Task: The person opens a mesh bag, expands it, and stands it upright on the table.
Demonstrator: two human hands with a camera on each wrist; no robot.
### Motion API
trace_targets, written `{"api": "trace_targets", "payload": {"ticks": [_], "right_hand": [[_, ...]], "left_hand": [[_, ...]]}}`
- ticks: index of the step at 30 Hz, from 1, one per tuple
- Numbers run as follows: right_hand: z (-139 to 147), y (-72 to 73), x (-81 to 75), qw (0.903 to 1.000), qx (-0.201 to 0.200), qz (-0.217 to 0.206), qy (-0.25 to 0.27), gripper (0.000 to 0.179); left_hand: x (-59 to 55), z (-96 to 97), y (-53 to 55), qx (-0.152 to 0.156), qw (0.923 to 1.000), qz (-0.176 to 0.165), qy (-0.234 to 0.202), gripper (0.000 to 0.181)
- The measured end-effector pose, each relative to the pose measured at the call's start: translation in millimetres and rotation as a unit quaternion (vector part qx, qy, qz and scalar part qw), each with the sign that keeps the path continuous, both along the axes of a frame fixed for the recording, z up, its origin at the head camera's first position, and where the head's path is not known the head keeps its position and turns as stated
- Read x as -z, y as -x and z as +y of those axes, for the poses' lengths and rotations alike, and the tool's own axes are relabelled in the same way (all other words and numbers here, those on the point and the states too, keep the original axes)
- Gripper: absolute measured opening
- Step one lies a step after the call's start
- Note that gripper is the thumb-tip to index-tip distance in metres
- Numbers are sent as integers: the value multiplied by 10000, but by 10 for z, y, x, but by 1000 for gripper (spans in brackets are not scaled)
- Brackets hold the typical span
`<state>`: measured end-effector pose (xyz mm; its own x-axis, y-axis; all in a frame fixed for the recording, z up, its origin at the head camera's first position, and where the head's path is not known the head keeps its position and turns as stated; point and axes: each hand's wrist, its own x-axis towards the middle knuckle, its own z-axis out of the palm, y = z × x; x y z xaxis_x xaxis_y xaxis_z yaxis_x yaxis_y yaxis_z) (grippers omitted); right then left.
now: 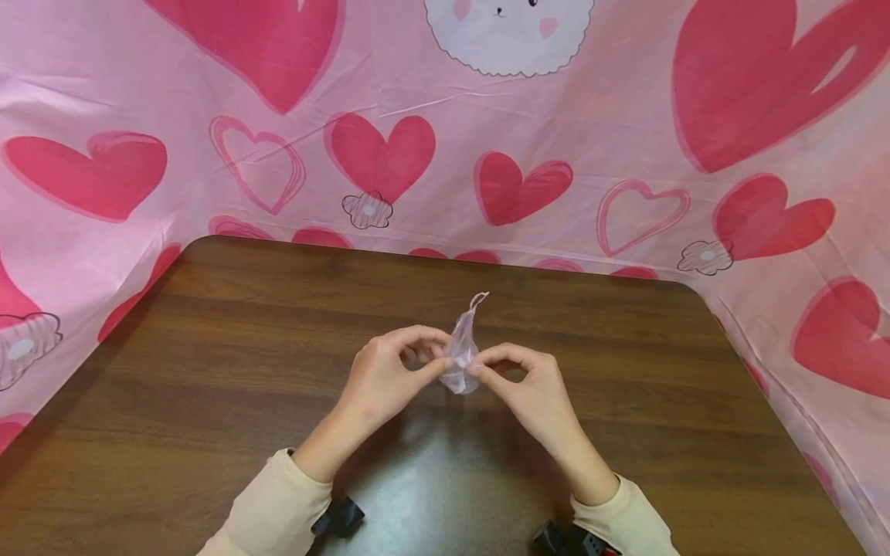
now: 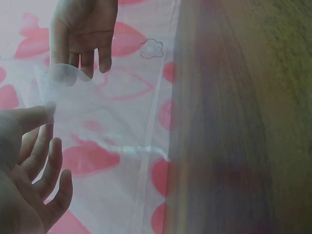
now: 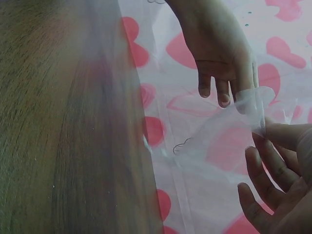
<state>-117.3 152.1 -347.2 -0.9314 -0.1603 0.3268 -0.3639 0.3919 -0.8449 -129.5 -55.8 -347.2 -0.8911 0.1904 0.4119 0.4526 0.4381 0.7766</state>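
Note:
A small sheer white mesh pouch [image 1: 460, 340] is held up over the table between my two hands. It tapers to a thin looped cord [image 1: 480, 298] that points away from me. My left hand [image 1: 389, 378] pinches the wide near end between thumb and index finger. On the opposite side, my right hand [image 1: 531, 386] pinches the same end, its other fingers loosely bent. The left wrist view shows the cloth [image 2: 73, 92] spread between both hands. Seen from the right wrist, the see-through pouch [image 3: 224, 122] narrows toward its cord, with pink hearts showing through it.
Brown wood-grain table [image 1: 208, 371] lies under the hands, with rounded far corners. A pink curtain with hearts [image 1: 382, 154] hangs behind and along both sides. Black wrist devices [image 1: 339, 516] show by the cream sleeves [image 1: 274, 510].

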Motion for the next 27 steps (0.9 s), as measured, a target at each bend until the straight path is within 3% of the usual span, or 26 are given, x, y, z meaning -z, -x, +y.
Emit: {"api": "trace_targets", "payload": {"ticks": [8,16,27], "right_hand": [[-3,2,9,9995,-318,30,29,15],[-21,-6,4,9998,-4,162,135,5],[-25,-16,-15,9989,256,153,363,6]], "left_hand": [[3,7,-1,-33,9999,87,139,10],[6,13,-17,-25,9998,-99,167,12],[2,11,-25,379,9992,1,154,19]]}}
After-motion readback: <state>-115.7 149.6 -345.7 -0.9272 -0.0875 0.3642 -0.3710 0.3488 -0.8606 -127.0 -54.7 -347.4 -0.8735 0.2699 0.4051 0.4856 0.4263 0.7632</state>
